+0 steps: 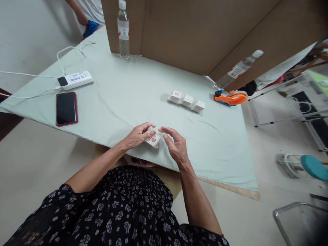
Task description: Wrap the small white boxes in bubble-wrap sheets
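Near the front edge of the table lies a small white box [154, 140] with a red print, in clear plastic wrap. My left hand [139, 135] grips it from its left side, thumb across the top. On the other side of the box, my right hand [176, 145] is open, its thumb and fingers apart and curved toward the wrap. Whether the right fingertips touch the plastic I cannot tell. Farther back, three similar wrapped boxes [187, 100] sit in a slanting row.
An orange tape dispenser [232, 98] stands at the right edge. Water bottles [124, 34] stand before a tall cardboard panel [179, 34]. At left lie a phone [66, 108] and a white power strip [77, 80] with cables. Another person's arm [78, 12] shows behind.
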Action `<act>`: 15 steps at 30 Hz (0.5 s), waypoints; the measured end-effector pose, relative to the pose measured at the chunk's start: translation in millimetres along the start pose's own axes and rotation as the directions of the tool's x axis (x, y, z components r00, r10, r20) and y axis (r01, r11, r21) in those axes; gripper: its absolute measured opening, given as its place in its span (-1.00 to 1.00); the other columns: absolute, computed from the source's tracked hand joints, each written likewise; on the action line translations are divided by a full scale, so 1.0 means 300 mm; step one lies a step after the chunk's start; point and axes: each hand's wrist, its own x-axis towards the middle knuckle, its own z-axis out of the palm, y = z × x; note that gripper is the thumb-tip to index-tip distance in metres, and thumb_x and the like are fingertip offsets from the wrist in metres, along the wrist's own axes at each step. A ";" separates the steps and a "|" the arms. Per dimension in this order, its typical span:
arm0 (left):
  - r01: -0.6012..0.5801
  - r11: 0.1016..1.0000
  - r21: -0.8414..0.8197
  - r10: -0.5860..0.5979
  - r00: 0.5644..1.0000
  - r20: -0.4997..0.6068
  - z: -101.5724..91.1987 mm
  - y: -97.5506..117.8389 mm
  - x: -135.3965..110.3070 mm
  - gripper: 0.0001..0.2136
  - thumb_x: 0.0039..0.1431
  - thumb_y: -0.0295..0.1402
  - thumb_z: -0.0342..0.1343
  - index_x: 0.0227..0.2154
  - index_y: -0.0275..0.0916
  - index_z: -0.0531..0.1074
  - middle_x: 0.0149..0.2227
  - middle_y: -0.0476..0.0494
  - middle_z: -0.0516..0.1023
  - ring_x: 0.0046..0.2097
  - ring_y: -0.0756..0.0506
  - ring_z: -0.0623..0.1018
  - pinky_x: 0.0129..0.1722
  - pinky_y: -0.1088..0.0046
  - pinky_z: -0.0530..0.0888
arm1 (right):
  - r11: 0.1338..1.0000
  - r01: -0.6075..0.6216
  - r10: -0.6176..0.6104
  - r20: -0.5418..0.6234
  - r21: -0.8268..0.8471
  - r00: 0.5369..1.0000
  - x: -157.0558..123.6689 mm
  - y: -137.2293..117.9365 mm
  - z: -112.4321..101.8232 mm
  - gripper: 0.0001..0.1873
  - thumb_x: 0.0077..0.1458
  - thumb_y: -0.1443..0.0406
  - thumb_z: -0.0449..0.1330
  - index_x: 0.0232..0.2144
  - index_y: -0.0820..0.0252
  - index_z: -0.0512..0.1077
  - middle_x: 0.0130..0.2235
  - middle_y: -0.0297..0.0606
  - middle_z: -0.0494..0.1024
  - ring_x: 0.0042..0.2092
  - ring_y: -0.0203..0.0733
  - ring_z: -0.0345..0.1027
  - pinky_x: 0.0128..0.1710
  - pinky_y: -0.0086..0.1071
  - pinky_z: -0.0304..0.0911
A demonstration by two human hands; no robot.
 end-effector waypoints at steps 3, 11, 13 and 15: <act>-0.011 1.000 -0.005 0.011 1.000 -0.005 0.015 0.023 0.002 -0.55 0.18 -0.06 0.23 0.02 -0.25 0.44 -0.37 -0.01 0.52 -0.34 0.00 0.49 -0.28 0.47 0.39 | 0.997 0.000 0.003 -0.034 0.079 0.999 -0.001 -0.004 -0.034 -0.71 0.25 0.19 0.19 0.01 -0.02 0.51 0.01 -0.26 0.64 0.11 -0.06 0.46 0.21 -0.04 0.25; 0.005 0.996 -0.088 -0.018 0.989 -0.146 0.107 -0.003 0.046 -0.51 0.10 -0.01 0.26 -0.06 -0.28 0.42 -0.38 0.01 0.49 -0.37 0.02 0.46 -0.32 0.50 0.39 | 0.989 -0.122 0.110 0.141 0.084 0.984 -0.016 0.089 -0.017 -0.16 -0.06 -0.05 0.41 0.23 0.01 0.31 0.24 -0.07 0.42 0.26 0.12 0.29 0.22 0.06 0.24; 0.020 0.998 -0.057 -0.029 0.986 -0.163 0.120 -0.009 0.055 -0.53 0.12 -0.02 0.24 -0.06 -0.28 0.43 -0.34 -0.02 0.51 -0.34 0.00 0.48 -0.30 0.49 0.41 | 0.990 -0.115 0.103 0.137 0.077 0.985 -0.012 0.113 -0.009 -0.18 -0.05 -0.04 0.41 0.22 0.03 0.32 0.18 -0.06 0.47 0.19 0.09 0.36 0.18 0.02 0.28; 0.039 0.999 0.007 -0.037 0.988 -0.153 0.120 -0.007 0.060 -0.54 0.17 -0.03 0.19 -0.03 -0.28 0.44 -0.28 -0.07 0.55 -0.29 -0.03 0.51 -0.27 0.46 0.44 | 0.992 -0.105 0.095 0.125 0.076 0.988 -0.004 0.132 -0.012 -0.20 -0.06 -0.02 0.42 0.19 0.05 0.34 0.12 -0.07 0.52 0.10 0.05 0.43 0.13 -0.02 0.32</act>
